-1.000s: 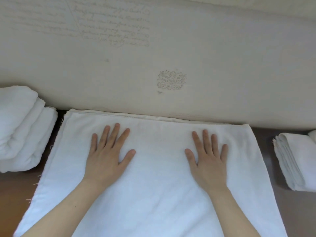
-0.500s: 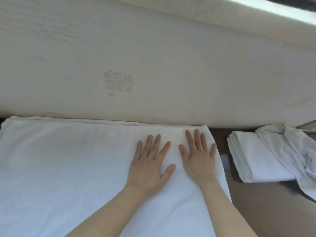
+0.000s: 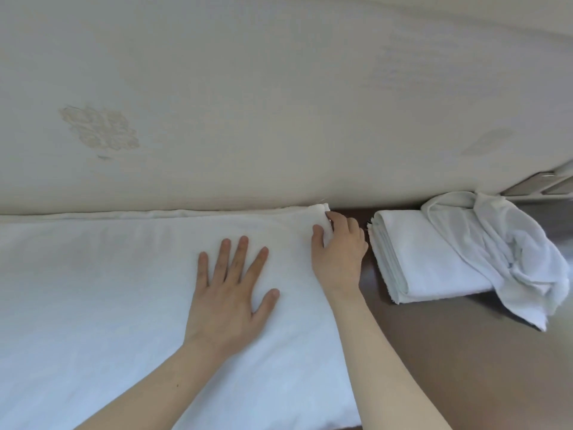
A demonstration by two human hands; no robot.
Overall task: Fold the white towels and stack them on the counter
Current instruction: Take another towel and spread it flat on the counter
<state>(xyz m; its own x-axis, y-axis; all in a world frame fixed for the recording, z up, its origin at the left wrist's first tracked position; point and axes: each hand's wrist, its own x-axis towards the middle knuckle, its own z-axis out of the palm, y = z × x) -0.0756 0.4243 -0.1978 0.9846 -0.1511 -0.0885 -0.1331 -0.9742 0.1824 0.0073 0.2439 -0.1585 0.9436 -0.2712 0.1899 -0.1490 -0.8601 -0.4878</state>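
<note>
White cloth fills most of the view: a large white towel (image 3: 93, 305) lies spread flat on the brown table (image 3: 465, 367), with its far edge against the beige wall (image 3: 279, 72) at 12 o'clock. The left hand (image 3: 229, 296) rests palm down on the towel, its fingers (image 3: 240, 259) straight, spread and released, pressing the cloth without grasping it. At about 1 o'clock from it, the right hand (image 3: 339, 252) is at the towel's far right corner. Its thumb lies on top of the cloth and its fingers curl round the edge, pinching the corner. At 3 o'clock from the right hand, just beside it but apart, a folded towel (image 3: 434, 262) sits on the table with its layered edge toward the hand. A crumpled towel (image 3: 514, 243) is draped over its far right end and trails onto the table. A faint floral mark (image 3: 99, 128) shows on the wall at 10 o'clock.
</note>
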